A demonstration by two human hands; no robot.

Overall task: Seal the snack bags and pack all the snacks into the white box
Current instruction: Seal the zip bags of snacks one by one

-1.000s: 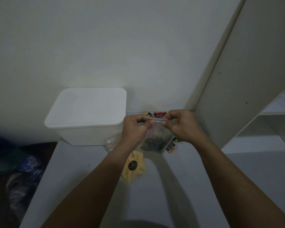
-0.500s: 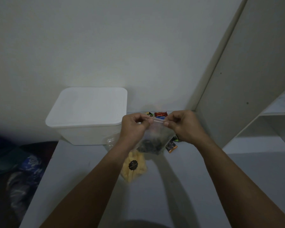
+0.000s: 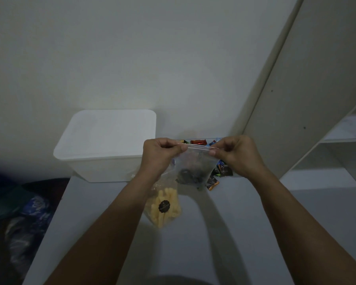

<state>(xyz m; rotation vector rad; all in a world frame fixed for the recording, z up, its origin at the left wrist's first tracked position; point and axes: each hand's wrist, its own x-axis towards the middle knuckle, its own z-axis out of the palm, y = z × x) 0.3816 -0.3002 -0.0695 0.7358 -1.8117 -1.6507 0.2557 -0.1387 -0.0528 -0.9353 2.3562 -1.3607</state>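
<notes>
Spread further apart along the zip strip, left hand (image 3: 162,154) and right hand (image 3: 235,154) pinching clear snack bag (image 3: 193,169), dark contents sagging low.

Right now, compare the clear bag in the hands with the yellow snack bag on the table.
The clear bag hangs lifted, both hands pinching its top strip; the yellow snack bag lies untouched on the table. The clear bag holds dark contents, the other yellow sticks and a black sticker. Both are transparent.

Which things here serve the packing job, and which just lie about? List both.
Job: clear zip bag of dark snacks, clear bag of yellow sticks, small wrapped candies, lidded white plastic box.
Lying about: patterned blue cloth, white shelf unit.
</notes>
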